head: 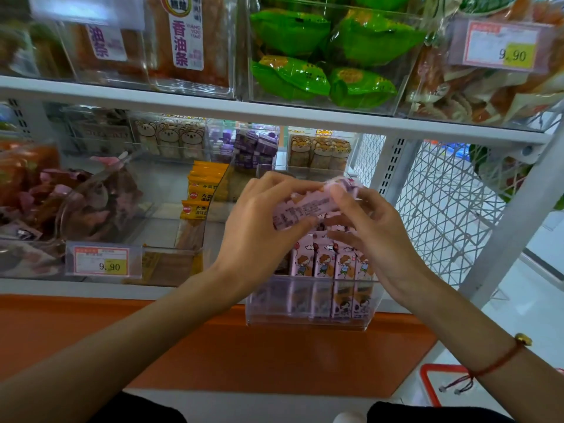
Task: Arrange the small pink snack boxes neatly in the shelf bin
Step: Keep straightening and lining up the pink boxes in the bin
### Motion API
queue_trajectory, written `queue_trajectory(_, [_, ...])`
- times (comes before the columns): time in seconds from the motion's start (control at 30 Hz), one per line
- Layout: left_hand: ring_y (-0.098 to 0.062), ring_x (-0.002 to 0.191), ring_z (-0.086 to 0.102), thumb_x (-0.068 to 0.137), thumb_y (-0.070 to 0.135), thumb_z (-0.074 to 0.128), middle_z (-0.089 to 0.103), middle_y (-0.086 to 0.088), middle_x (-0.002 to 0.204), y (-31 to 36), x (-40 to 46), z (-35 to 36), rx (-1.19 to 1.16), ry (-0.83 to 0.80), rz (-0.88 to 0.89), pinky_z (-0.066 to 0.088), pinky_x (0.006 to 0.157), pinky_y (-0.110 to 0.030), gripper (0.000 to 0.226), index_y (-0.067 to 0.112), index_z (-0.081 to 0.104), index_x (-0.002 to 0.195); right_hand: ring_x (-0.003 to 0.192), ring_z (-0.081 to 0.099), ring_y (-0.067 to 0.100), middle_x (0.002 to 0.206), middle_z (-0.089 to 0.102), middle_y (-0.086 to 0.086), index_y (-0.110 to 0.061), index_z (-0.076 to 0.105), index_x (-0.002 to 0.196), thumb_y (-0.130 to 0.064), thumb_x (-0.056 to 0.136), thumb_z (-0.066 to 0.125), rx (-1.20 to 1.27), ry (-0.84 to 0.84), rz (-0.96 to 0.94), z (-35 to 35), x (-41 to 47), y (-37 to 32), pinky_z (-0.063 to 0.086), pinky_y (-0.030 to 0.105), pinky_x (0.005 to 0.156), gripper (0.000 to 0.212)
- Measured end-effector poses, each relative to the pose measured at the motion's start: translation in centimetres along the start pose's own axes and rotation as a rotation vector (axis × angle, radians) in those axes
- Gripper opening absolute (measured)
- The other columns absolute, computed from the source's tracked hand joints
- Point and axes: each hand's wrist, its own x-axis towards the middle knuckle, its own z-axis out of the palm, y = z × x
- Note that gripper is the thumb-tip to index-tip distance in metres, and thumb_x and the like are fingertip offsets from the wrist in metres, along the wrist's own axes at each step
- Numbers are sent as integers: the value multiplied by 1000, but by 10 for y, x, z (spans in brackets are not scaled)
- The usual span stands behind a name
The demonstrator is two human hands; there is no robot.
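Both hands' (262,215) (370,227) curled grip around flat pink cardboard boxes (300,207) above clear plastic bin (274,303).

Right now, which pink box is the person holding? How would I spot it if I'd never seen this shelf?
Look at the lower shelf, then at the clear bin that sticks out over its front edge. Above the bin, the left hand and the right hand grip one pink snack box. It lies sideways, printed text facing up, while the other pink boxes stand upright in a row below it.
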Motion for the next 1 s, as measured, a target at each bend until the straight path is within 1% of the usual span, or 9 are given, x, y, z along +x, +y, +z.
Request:
queue_trajectory(0.17, [0,114,40,80,40,70,48,19,119,-2,0,1,-42,-95,-17,30,91,-8,41,42,55,118,76,69,11,78,72,-2,-12,68,89,-29,82,64,186,-56,105,-10,3,-1,54,21,69,19])
queue_trajectory(0.27, [6,110,49,76,63,54,50,21,123,-2,2,-1,-151,-165,-147,43,85,-11,61,38,49,132,78,68,14,84,70,4,-4,59,112,-14,87,61,270,-79,144,-13,6,-2,54,22,69,28])
queue_trajectory(0.33, [7,98,57,82,57,53,59,17,118,-3,2,0,-186,-263,-206,53,75,-16,58,31,50,134,77,68,13,88,69,8,-3,51,120,-4,86,59,317,-72,125,-13,5,-2,54,20,67,35])
queue_trajectory(0.43, [2,92,63,89,34,62,66,16,109,-6,2,2,-183,-316,-190,56,78,-22,36,28,59,124,86,69,13,87,72,-1,-10,56,113,-3,84,61,210,-85,24,-11,3,-1,53,23,78,30])
queue_trajectory(0.53, [2,89,66,84,25,68,65,13,105,-8,3,3,-408,-239,-293,53,68,-11,26,26,58,108,106,64,15,109,68,-5,-21,54,121,-20,72,70,101,-124,-9,-12,1,0,48,34,94,52])
queue_trajectory(0.63, [4,84,67,84,27,68,63,12,105,-5,4,5,-589,-131,-402,50,66,-8,23,28,53,102,107,63,8,117,64,-8,-27,51,124,-18,76,72,-88,-149,-41,-8,0,0,51,29,92,53])
queue_trajectory(0.83, [8,100,61,85,30,67,62,19,111,-4,6,1,-573,-45,-349,51,73,-9,31,38,49,110,98,63,0,104,68,-13,-29,60,111,-12,86,65,-281,-157,-205,-6,1,1,51,16,84,30])
queue_trajectory(0.93, [8,95,62,90,22,63,62,16,108,-5,7,-2,-532,34,-286,52,73,-11,29,29,50,114,101,63,3,110,67,-12,-28,59,118,-13,88,64,-347,-165,-213,-9,3,7,51,22,88,33])
queue_trajectory(1.0, [5,96,64,89,18,64,63,13,109,-6,8,-3,-511,105,-247,51,75,-11,29,26,51,114,107,59,8,118,63,-8,-23,54,129,-23,91,61,-609,-134,-237,-11,6,14,49,27,92,39])
